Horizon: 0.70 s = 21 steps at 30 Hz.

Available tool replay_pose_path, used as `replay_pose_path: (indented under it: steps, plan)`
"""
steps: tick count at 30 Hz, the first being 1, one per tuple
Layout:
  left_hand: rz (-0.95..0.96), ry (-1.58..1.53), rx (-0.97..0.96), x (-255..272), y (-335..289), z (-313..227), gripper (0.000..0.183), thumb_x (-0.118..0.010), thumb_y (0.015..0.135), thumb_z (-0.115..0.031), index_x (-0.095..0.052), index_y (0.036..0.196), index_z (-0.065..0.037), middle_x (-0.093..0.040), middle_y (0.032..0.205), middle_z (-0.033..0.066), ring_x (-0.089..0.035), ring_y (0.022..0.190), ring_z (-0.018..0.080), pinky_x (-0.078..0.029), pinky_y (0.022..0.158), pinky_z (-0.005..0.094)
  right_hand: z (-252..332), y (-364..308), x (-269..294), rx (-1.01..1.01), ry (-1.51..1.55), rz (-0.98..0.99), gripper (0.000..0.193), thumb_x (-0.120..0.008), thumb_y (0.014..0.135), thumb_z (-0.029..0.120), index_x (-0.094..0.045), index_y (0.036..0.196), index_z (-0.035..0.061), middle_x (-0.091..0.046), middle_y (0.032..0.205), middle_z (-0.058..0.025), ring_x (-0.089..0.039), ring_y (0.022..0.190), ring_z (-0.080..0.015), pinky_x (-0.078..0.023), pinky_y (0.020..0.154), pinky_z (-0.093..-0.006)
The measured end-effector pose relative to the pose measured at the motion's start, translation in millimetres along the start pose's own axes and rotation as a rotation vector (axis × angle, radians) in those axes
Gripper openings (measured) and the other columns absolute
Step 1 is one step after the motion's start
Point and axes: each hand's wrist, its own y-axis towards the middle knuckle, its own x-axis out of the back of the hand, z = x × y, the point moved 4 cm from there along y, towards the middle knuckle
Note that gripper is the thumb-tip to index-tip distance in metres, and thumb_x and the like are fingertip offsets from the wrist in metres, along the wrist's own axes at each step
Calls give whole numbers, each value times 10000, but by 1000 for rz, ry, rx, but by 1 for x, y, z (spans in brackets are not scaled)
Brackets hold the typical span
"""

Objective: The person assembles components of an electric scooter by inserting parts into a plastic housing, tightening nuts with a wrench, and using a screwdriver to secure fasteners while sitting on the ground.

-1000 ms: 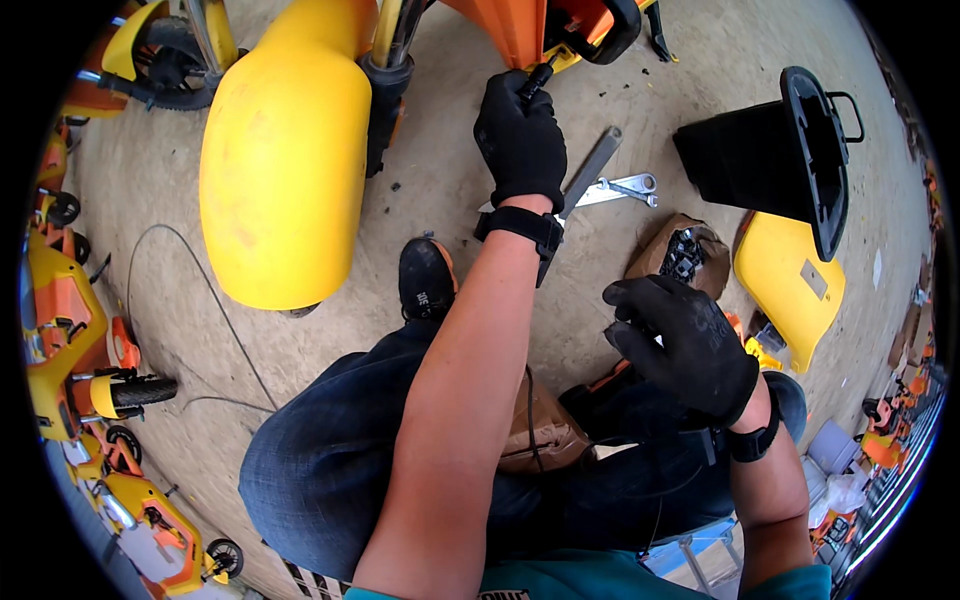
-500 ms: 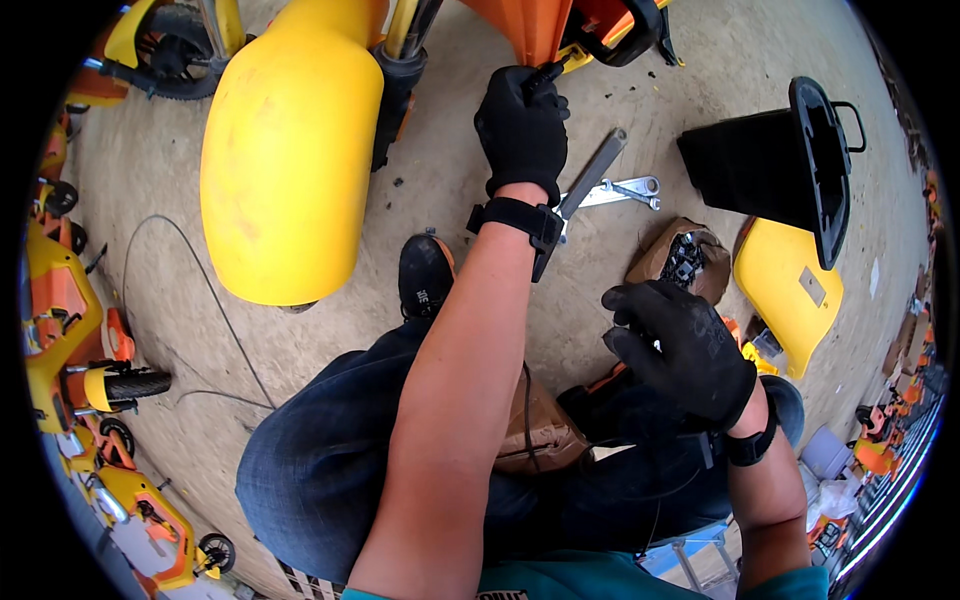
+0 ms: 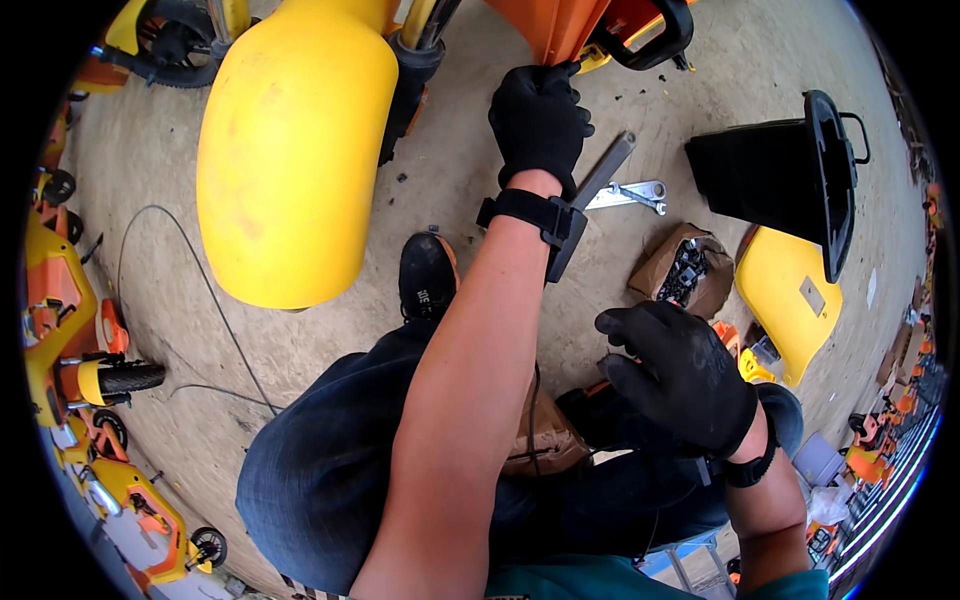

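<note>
At twelve o'clock, I see the left hand (image 3: 540,118) curled at the orange vehicle panel (image 3: 548,28); contents: cannot tell. The right hand (image 3: 682,372), four o'clock, is half-open, visibly unloaded. Its black glove (image 3: 700,385) and the shoe (image 3: 427,268) bear lettering.

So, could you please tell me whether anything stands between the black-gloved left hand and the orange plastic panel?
Nothing visible does: the black-gloved left hand is at the lower tip of the orange plastic panel, touching it as far as this view shows. The silver metal wrenches lie on the floor, right of that hand.
</note>
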Motion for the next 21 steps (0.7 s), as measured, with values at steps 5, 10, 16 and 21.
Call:
replay_pose_path:
  steps: [5, 10, 16, 21]
  plan:
    - [9, -109, 117, -2, -4, 2, 291, -542, 971, -189, -635, 1089, 60, -664, 779, 119, -655, 596, 151, -589, 540, 276, 0, -1, -2, -12, -14, 9, 320, -664, 877, 154, -619, 1162, 15, -664, 971, -218, -641, 919, -377, -528, 790, -435]
    - [-53, -134, 159, -7, -4, 9, 329, -532, 976, -257, -640, 1046, 46, -654, 761, 122, -650, 573, 167, -582, 534, 280, -5, 1, -2, -11, -4, 9, 319, -663, 884, 161, -618, 1166, 18, -660, 997, -217, -641, 918, -373, -528, 792, -432]
    - [-259, 33, -3, -7, 0, 13, 256, -616, 942, -186, -522, 1033, 34, -639, 762, 134, -645, 535, 186, -561, 531, 288, -11, 0, 1, -2, 1, -31, 314, -666, 888, 168, -621, 1161, 18, -658, 1015, -211, -639, 925, -370, -526, 804, -432]
    - [-244, 109, -193, -7, -4, 15, 232, -641, 924, -136, -471, 1002, 3, -599, 764, 160, -622, 650, 291, -506, 629, 401, -13, -2, 1, -8, 7, -19, 325, -665, 890, 175, -619, 1170, 17, -659, 1019, -210, -636, 952, -370, -523, 820, -434]
